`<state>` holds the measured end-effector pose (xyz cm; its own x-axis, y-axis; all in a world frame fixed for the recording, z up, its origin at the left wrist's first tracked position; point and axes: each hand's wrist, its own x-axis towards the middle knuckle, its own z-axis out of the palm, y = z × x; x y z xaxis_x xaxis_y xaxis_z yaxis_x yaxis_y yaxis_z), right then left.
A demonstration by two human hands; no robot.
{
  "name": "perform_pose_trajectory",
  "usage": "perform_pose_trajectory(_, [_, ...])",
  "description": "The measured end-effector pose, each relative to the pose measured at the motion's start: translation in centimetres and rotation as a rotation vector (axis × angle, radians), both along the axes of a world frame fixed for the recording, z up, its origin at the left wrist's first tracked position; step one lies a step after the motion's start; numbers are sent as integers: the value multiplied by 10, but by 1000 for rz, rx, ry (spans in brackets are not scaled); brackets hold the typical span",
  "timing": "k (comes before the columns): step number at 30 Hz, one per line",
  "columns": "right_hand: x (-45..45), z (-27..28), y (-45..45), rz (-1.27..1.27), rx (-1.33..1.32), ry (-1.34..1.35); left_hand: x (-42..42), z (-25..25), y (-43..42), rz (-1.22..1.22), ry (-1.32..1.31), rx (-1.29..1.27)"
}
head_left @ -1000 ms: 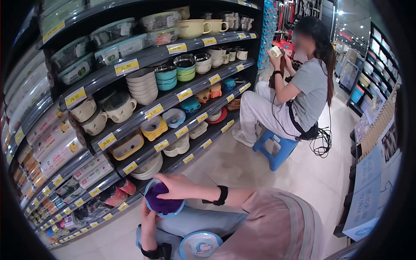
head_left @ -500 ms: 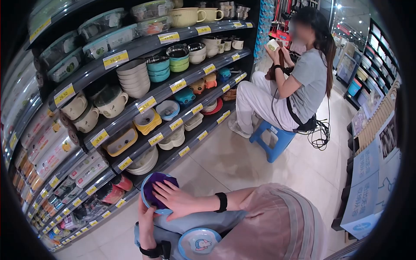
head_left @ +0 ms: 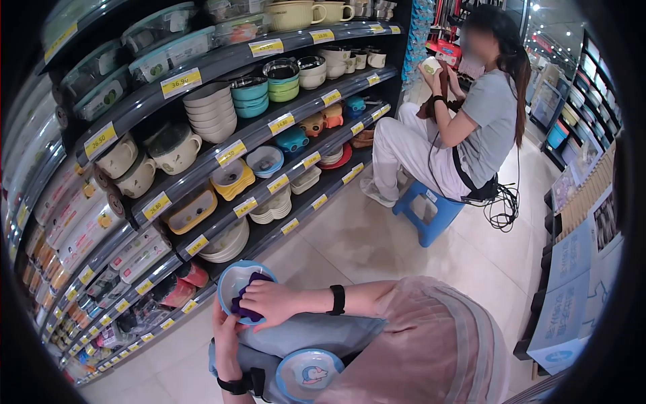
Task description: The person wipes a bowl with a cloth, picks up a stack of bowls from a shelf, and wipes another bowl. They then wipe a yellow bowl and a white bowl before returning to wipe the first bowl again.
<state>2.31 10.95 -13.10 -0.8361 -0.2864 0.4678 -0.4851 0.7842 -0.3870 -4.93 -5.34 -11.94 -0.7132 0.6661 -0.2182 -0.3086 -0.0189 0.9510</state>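
Note:
My left hand (head_left: 225, 330) grips the near left rim of a blue-rimmed bowl (head_left: 235, 275), which is tilted so that its pale inside faces me. Inside it, my right hand (head_left: 272, 301) has its fingers curled over a bunched purple cloth (head_left: 246, 311) and presses it against the bowl's inner surface. Part of the cloth is hidden under the fingers. On my lap lies a second blue-rimmed dish (head_left: 286, 377) with a cartoon animal printed in its middle; neither hand touches it.
Shelves (head_left: 222, 156) of bowls, mugs and boxes with yellow price tags rise on the left, close to the bowl. Ahead, another person (head_left: 484, 114) sits on a blue stool (head_left: 431, 219), holding a white cup (head_left: 429, 66). Cables (head_left: 501, 205) hang behind them. A printed display (head_left: 568, 296) stands at right.
My right hand has gone from lying spread flat on the cloth to fingers curled around it. The cloth is bunched lower in the bowl, uncovering more of the inside.

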Motion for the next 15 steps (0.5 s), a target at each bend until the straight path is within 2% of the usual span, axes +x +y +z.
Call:
perform_pose_trajectory(1, [1,-2,0,-33,-16,97,-1,0,0,-13,-11,1])
perform_pose_trajectory(5, [6,-5,4,-31,1,155,5,9,5,-28,-7,-12])
perform_pose_trajectory(7, [8,-11,7,-15,38,317,4,0,4,-42,92,2])
perform_pose_trajectory(8, [12,-9,10,5,77,208,7,2,4,-42,121,-3])
perform_pose_trajectory(11, [13,-1,18,17,29,222,5,3,1,-43,135,-28])
perform_pose_trajectory(12, [16,2,22,47,60,21,4,2,0,-56,113,-46])
perform_pose_trajectory(15, [12,9,23,85,51,-9,3,1,3,-79,109,-41])
